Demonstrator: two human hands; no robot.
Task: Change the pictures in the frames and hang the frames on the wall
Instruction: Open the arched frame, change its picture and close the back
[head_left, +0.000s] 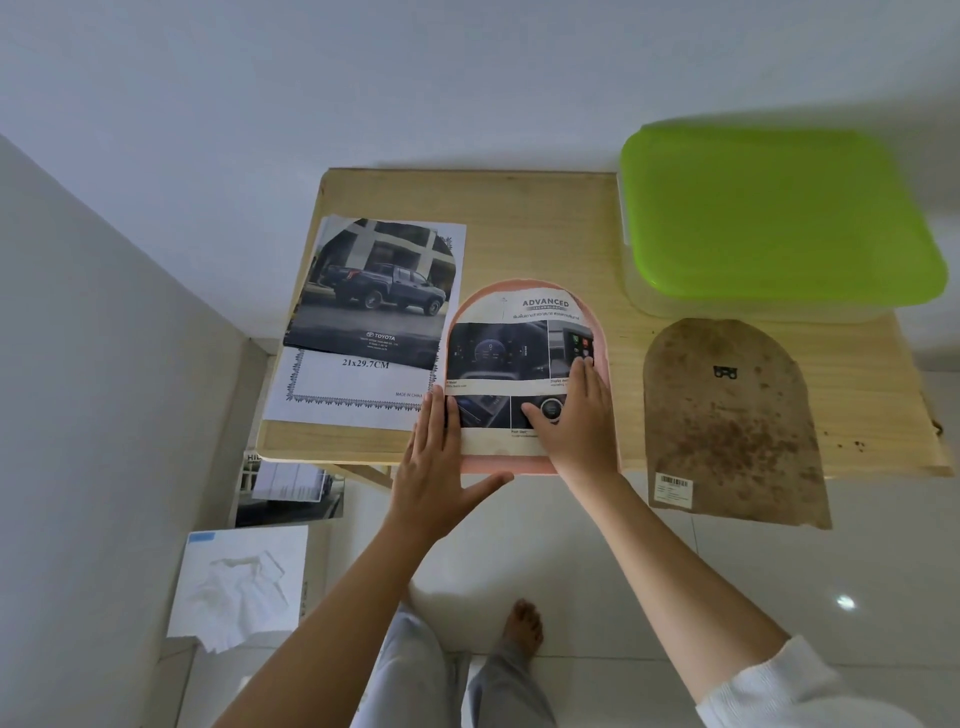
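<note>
Paper cut to an arch (519, 364) is laid in the pink frame (605, 364) at the near edge of the tabletop (545, 228). It should be squared to the curved rim and smoothed flat before the brown backing board (727, 415) (lying just to the right) is fitted. Nothing is grasped: the left hand (436, 467) is pressed flat on the paper's left edge, the right hand (576, 415) flat on its lower right, both grips released.

White sleeve (769, 686), pale trousers (415, 670), bare foot (524, 626).
</note>
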